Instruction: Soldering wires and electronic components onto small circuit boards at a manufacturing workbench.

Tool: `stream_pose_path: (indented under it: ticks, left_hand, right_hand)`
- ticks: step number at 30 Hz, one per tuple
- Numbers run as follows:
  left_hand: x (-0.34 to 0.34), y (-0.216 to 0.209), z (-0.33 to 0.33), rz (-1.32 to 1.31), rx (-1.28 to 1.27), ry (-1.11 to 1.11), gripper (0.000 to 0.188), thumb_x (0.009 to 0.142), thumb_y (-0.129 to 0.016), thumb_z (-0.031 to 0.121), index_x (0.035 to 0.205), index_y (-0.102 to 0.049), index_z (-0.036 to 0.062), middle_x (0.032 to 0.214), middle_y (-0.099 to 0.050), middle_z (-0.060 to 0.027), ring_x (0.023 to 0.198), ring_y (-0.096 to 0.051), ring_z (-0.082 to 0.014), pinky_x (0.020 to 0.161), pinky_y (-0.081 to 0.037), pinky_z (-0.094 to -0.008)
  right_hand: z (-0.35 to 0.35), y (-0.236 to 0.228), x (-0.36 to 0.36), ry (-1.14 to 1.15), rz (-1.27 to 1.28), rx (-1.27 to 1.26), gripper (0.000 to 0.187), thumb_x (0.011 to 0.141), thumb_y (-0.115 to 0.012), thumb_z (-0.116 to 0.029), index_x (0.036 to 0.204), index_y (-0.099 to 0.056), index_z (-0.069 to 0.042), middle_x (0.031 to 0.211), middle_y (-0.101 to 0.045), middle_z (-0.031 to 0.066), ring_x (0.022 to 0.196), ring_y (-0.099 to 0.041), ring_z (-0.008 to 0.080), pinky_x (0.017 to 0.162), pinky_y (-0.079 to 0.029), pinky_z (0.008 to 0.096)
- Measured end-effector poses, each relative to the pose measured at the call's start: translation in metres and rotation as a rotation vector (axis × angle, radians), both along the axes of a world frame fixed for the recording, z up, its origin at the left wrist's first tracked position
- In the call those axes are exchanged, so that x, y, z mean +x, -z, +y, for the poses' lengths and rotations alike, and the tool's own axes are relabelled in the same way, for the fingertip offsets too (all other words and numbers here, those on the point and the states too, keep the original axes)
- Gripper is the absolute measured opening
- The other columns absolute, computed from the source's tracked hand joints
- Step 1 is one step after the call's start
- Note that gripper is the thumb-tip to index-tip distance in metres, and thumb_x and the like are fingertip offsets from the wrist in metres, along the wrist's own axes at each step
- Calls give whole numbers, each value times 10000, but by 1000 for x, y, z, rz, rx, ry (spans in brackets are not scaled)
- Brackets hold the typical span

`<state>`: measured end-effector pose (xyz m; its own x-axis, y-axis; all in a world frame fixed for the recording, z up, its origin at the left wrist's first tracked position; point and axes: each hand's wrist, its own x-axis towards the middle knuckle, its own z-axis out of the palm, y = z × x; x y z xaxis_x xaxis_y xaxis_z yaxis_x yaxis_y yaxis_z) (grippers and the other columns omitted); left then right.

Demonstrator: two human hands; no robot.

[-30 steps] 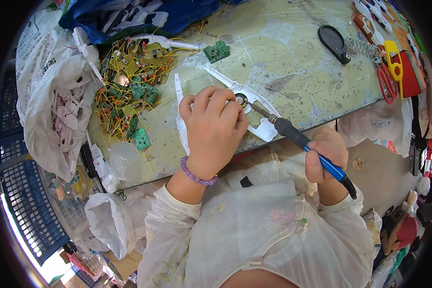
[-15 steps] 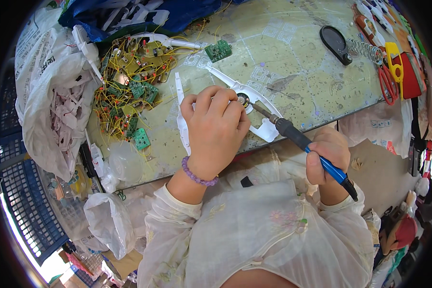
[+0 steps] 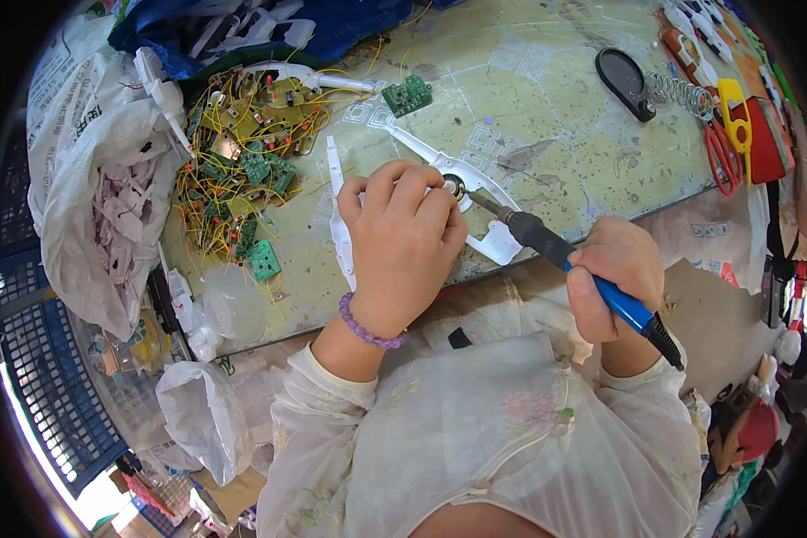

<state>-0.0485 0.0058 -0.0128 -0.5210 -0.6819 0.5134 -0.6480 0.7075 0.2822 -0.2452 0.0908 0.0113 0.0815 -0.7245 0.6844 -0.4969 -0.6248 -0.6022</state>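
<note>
My right hand [image 3: 618,280] is closed round the blue handle of a soldering iron [image 3: 624,305]. The iron's tip reaches a small round dark part [image 3: 455,186] with a metallic rim. That part sits at a curved white plastic housing [image 3: 498,244] lying near the table's front edge. My left hand [image 3: 405,229], wearing purple beads, bends over the housing with its fingers drawn together beside the round part. Its fingertips are hidden, so what they pinch cannot be seen. Another long white plastic piece [image 3: 339,215] lies just left of this hand.
A heap of green circuit boards with yellow wires [image 3: 242,170] covers the table's left side. One board [image 3: 407,95] lies apart. A black oval ring [image 3: 624,82], a spring [image 3: 681,93] and red-handled scissors [image 3: 724,160] are at the right. A white plastic bag [image 3: 90,215] stands left.
My right hand has shifted slightly right and up, and the soldering iron's handle has swung with it. The tip stays at the round part, and my left hand has hardly moved.
</note>
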Motion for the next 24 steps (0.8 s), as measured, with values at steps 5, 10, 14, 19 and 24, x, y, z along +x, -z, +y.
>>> stream_pose_path:
  ticks: [5,10,14,19,24]
  left_hand:
    - [1,1,1,-4,-4,-3,103,668,-679,57,729,-603,91,908,-593,-4,962,-547,-205,844,-331,-423]
    - [1,0,2,-4,-1,3,106,668,-680,61,735,-605,92,913,-594,-7,967,-546,-203,847,-331,-426]
    - [-2,-5,1,-24,0,-17,124,659,-717,76,721,-620,120,922,-616,11,969,-559,-207,865,-340,-396]
    - [-2,-3,0,-6,8,11,122,680,-693,78,777,-627,108,924,-597,-7,981,-549,-210,865,-335,-420]
    - [6,-9,6,-3,38,14,161,718,-705,132,869,-651,113,987,-606,-15,1012,-542,-231,885,-332,-414]
  right_hand:
    - [2,4,-2,1,-9,-14,134,741,-595,0,868,-556,17,674,-558,114,489,-478,221,459,-366,322]
    - [15,19,-10,123,-146,-130,135,779,-617,-17,900,-560,0,670,-578,73,457,-474,202,445,-365,318]
    - [25,19,-18,193,-225,-96,125,823,-585,-31,927,-543,23,669,-540,96,503,-456,179,487,-364,299]
    - [30,20,-38,569,-325,-308,213,888,-596,-108,1039,-494,3,739,-540,107,609,-507,139,523,-403,255]
    - [32,-27,-95,909,-465,-443,124,900,-596,-119,954,-552,-16,693,-557,59,548,-482,82,509,-362,200]
